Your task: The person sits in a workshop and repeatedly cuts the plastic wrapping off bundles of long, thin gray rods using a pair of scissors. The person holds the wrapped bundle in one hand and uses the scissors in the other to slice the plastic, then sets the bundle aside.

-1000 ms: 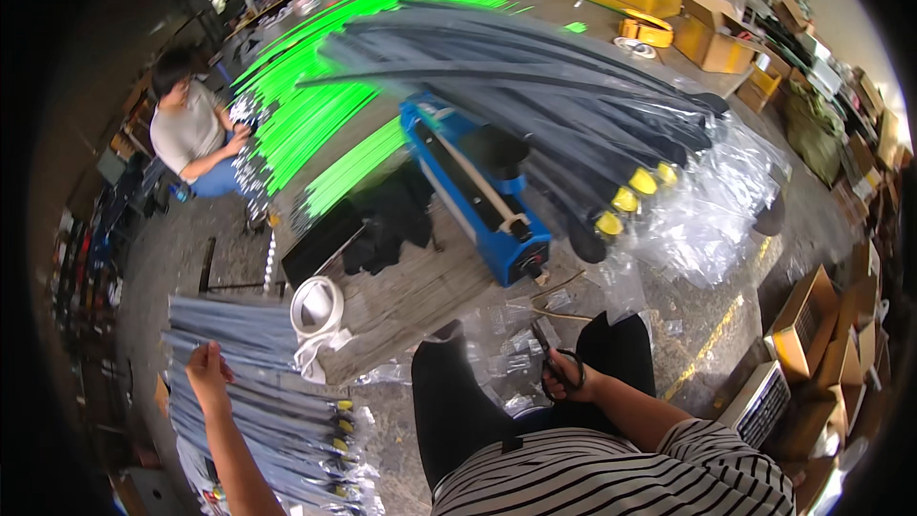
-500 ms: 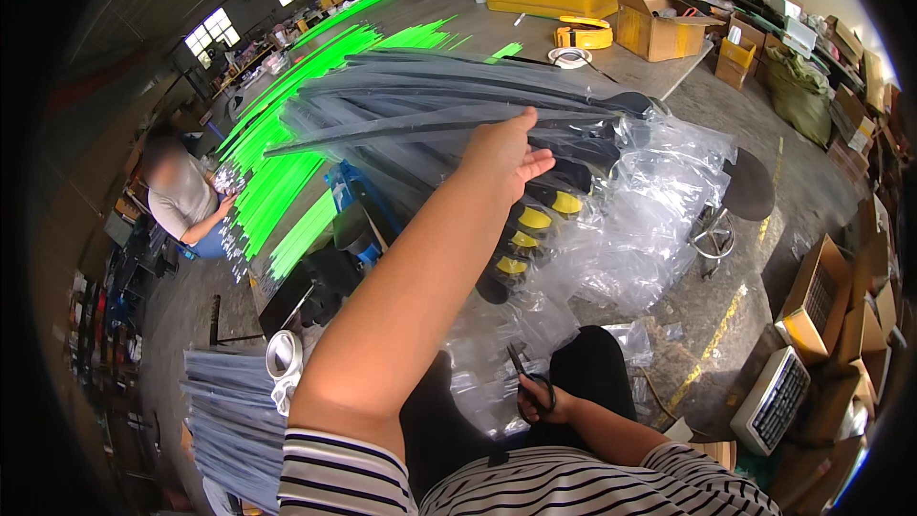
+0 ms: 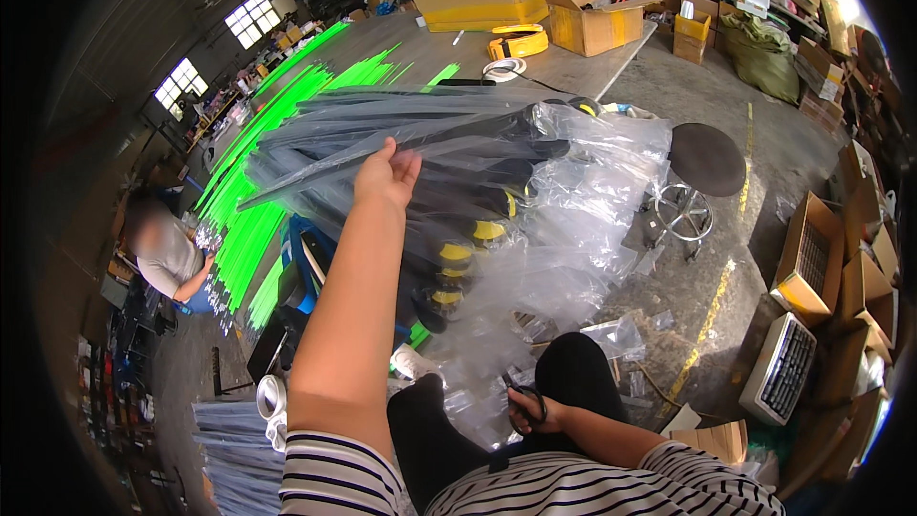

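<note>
My left hand (image 3: 384, 178) reaches over a long dark strip in a clear plastic sleeve (image 3: 458, 141). Its thumb and fingers are apart, touching or just above the sleeve; the exact contact is hard to tell. Under it lies a pile of similar sleeved dark strips (image 3: 334, 119), several with yellow-marked ends (image 3: 457, 252). Crumpled clear plastic (image 3: 592, 182) covers their right-hand ends. Low by my lap, my right hand (image 3: 527, 411) is closed around black-handled scissors (image 3: 541, 405), blades pointing up and away.
Bright green rods (image 3: 253, 210) spread across the table (image 3: 564, 72), with a person (image 3: 170, 253) beside them at far left. Cardboard boxes (image 3: 597, 19) and a yellow strap roll (image 3: 519, 41) stand at the back. A round stool (image 3: 708, 161) is at right; more sleeved strips (image 3: 239, 459) lie lower left.
The whole view has shifted, the scene sliding left. My left hand has moved leftward along the sleeved strip, whose right end now shows more plastic. My right hand still holds the scissors by my lap.
</note>
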Motion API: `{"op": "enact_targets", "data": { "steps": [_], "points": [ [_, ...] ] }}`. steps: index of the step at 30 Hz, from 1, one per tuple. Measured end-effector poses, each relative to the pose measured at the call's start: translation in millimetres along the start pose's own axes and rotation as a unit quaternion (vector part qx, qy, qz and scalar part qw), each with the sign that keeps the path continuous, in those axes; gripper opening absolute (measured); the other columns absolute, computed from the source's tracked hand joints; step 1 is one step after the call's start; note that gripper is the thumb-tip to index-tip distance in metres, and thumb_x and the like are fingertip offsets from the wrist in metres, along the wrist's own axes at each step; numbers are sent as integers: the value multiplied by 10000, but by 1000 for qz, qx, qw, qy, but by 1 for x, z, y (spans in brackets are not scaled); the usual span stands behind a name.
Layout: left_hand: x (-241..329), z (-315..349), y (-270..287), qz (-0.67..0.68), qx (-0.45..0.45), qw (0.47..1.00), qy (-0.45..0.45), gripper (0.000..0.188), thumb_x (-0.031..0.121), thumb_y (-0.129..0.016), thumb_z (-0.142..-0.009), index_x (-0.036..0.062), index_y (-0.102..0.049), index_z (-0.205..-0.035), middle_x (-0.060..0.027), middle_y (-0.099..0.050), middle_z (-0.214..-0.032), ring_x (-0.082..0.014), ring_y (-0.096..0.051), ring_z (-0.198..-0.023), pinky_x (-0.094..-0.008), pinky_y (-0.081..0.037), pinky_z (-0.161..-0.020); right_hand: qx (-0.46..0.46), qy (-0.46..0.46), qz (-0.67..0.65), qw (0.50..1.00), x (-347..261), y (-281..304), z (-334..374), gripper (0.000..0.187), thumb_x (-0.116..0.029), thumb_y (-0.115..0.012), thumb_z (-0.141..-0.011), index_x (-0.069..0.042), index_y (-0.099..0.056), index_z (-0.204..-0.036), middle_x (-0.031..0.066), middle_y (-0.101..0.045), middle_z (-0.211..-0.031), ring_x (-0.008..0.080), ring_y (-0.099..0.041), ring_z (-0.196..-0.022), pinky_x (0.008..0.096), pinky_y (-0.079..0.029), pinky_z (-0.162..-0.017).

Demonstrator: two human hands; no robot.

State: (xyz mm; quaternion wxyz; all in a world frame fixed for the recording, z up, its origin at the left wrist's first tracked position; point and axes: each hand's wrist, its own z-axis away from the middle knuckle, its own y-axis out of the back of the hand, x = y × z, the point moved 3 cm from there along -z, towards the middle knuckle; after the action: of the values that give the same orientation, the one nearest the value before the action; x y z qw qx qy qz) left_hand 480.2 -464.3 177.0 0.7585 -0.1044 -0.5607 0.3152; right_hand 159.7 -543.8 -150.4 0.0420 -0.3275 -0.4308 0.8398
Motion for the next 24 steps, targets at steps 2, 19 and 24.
{"op": "enact_targets", "data": {
  "steps": [2,19,24],
  "points": [
    [9,24,-11,33,-89,995,-41,92,80,-543,-819,-1,-526,-860,-119,-542,-821,-241,-562,-736,-383,-496,-754,-6,3,-33,999,0,0,2,514,-536,-394,-834,-72,-421,-613,31,-347,-488,143,-367,-429,253,-299,-429],
    [138,231,161,14,-145,911,-386,154,81,-548,-823,16,-525,-961,-90,-565,-901,-203,-578,-840,-351,-529,-716,58,336,509,790,-68,-114,85,243,-266,-490,-832,-26,-467,-802,121,-473,-675,277,-484,-584,341,-397,-548],
    [127,252,245,58,-57,914,-399,175,82,-535,-832,16,-511,-992,-87,-572,-907,-174,-585,-810,-329,-535,-655,70,380,593,707,-119,-186,113,416,-295,-549,-763,-2,-443,-1040,199,-441,-937,378,-474,-840,401,-392,-743]
  ]
}}
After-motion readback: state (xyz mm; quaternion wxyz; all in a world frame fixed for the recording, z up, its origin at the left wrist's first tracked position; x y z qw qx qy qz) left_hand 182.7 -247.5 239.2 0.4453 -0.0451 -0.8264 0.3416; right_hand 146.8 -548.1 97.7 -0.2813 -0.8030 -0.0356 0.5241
